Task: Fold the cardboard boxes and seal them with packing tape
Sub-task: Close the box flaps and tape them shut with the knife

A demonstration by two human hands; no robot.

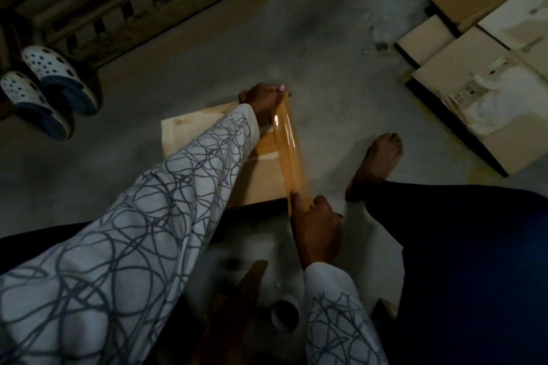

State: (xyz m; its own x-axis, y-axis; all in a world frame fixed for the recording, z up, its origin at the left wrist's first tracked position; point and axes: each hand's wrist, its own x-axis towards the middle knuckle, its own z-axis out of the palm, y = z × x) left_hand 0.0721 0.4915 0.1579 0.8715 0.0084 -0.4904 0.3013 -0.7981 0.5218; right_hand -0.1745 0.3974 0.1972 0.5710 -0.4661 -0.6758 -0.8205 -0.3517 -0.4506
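A folded cardboard box lies on the floor in front of me. A long strip of brown packing tape is stretched taut above its right side. My left hand pinches the far end of the strip beyond the box's far edge. My right hand pinches the near end at the box's near edge. A tape roll lies on a white sheet close to me, beside my right sleeve. My patterned left sleeve hides much of the box.
Flattened cardboard boxes are stacked at the right on the concrete floor. My bare foot rests right of the box. A pair of white clogs stands at the left by a wooden frame. A brown strip lies near me.
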